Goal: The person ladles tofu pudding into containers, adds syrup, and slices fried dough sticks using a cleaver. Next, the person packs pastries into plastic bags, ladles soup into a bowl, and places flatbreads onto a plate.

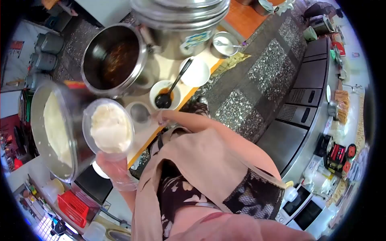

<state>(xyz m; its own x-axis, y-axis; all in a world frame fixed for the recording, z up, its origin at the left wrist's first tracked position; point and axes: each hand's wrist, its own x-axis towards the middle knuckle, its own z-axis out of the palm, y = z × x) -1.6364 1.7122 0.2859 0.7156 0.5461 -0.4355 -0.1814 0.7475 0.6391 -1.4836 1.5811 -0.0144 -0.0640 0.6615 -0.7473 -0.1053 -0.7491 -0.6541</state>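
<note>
Filling so far: tub (86,122) already has white stuff (110,127) in it, mostly full I'd say; no lid on.
Big pot (79,145): far left of me, plenty of similar white stuff left.
Brown liq. (116,64): in its pot; none seen in my tub.
L fingers (110,160): clear-gloved, grasping tub's near side, so it's right in them.
R fingers (159,118): right of tub, by round grey thing (140,113) over bench (140,141); can't tell if gripping.
</note>
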